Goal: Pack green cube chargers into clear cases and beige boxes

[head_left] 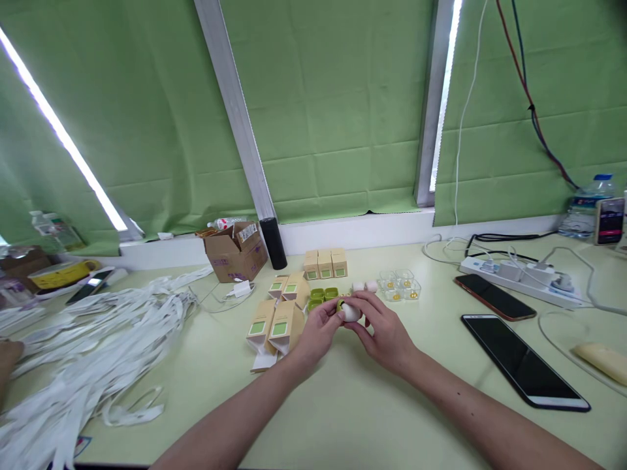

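Observation:
Between the fingertips of both hands is a small white rounded piece (351,313) with a green part at its left side. My left hand (318,329) pinches it from the left, my right hand (385,329) from the right; both are closed on it. Just beyond my fingers stand several small green square cups (324,293), partly hidden by my left hand. Pale pinkish-white pieces (365,286) lie behind my right hand. Clear plastic cups (414,290) with yellow bits inside stand to the right. Tan cartons with green labels (287,320) sit left of my left hand.
Several small tan boxes (325,264) stand at the back. A cardboard box (236,254) and black cylinder (273,243) are near the wall. White straps (112,352) cover the left, beside another person's hand (8,356). Phones (524,359) and a power strip (526,279) lie right.

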The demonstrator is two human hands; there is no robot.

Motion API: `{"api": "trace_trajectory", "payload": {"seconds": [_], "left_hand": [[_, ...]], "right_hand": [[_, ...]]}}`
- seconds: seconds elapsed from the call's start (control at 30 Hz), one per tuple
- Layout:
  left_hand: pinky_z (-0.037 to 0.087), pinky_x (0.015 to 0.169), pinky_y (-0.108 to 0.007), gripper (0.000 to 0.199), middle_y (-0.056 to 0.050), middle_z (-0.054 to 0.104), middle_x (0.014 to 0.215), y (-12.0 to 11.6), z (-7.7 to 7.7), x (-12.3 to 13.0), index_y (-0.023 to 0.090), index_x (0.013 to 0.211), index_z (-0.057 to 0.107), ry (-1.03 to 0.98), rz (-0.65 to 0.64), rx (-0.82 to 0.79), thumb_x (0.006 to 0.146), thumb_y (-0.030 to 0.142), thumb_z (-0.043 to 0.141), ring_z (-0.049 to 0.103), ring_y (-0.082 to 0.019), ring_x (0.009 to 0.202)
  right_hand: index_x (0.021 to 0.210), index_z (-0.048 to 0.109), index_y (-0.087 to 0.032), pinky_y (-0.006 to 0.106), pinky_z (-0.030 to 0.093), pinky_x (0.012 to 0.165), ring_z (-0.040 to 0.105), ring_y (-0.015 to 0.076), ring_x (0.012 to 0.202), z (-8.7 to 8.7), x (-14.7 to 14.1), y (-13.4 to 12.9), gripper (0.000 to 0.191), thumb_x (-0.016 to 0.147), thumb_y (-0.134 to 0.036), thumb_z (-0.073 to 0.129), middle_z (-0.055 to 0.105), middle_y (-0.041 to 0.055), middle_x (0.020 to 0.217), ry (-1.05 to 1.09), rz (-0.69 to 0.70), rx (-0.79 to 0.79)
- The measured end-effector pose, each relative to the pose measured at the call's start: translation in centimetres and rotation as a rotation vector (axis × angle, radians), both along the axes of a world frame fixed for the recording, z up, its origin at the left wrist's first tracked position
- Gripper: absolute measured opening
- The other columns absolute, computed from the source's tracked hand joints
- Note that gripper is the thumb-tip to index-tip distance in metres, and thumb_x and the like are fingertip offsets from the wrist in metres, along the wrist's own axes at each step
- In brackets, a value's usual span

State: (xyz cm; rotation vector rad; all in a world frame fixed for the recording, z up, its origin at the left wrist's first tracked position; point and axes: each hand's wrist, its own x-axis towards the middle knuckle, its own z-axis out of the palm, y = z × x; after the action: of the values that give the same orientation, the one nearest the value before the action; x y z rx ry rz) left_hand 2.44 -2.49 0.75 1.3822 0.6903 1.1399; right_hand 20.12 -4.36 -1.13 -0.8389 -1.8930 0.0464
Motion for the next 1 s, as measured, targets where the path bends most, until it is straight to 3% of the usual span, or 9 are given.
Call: {"api": "trace_trajectory", "payload": {"seconds": [0.23, 0.47, 0.73, 1.0], "left_hand": [[0.053, 0.099, -0.037, 0.044, -0.013, 0.075, 0.118, -0.65, 0.46, -0.19, 0.016, 0.122, 0.075, -0.056, -0.095, -0.032, 0.087, 0.041, 0.08, 0.069, -0.025, 0.109], [0.056, 0.093, -0.036, 0.042, -0.012, 0.076, 0.111, -0.43, 0.35, -0.09, 0.015, 0.117, 0.076, -0.062, -0.087, -0.064, 0.084, 0.04, 0.081, 0.07, -0.023, 0.099], [0.056, 0.093, -0.034, 0.041, -0.012, 0.076, 0.111, -0.26, -0.02, 0.09, 0.015, 0.116, 0.075, -0.076, -0.012, -0.096, 0.081, 0.034, 0.083, 0.07, -0.022, 0.102], [0.053, 0.103, -0.039, 0.043, -0.012, 0.075, 0.118, -0.51, -0.24, 0.37, 0.016, 0.119, 0.072, -0.002, 0.095, 0.04, 0.085, 0.041, 0.08, 0.068, -0.027, 0.115]], "right_hand": [[0.139, 0.056, -0.024, 0.043, 0.067, 0.091, 0.07, 0.0277, 0.119, 0.16, 0.05, -0.04, 0.038, 0.101, -0.017, 0.056, 0.07, 0.0137, 0.132, -0.043, -0.01, 0.07], [0.143, 0.054, -0.021, 0.045, 0.066, 0.094, 0.072, 0.0292, 0.119, -0.12, 0.01, -0.02, 0.043, 0.1, -0.014, 0.055, 0.072, 0.0152, 0.131, -0.118, -0.073, 0.171], [0.146, 0.053, -0.021, 0.044, 0.067, 0.091, 0.074, 0.0293, 0.116, 0.18, -0.22, 0.03, 0.044, 0.103, -0.017, 0.056, 0.075, 0.0159, 0.128, -0.146, -0.108, 0.271], [0.147, 0.053, -0.018, 0.046, 0.066, 0.094, 0.072, 0.0311, 0.121, 0.1, -0.35, 0.1, 0.047, 0.101, -0.011, 0.053, 0.073, 0.0188, 0.132, -0.168, -0.118, 0.294]]}}
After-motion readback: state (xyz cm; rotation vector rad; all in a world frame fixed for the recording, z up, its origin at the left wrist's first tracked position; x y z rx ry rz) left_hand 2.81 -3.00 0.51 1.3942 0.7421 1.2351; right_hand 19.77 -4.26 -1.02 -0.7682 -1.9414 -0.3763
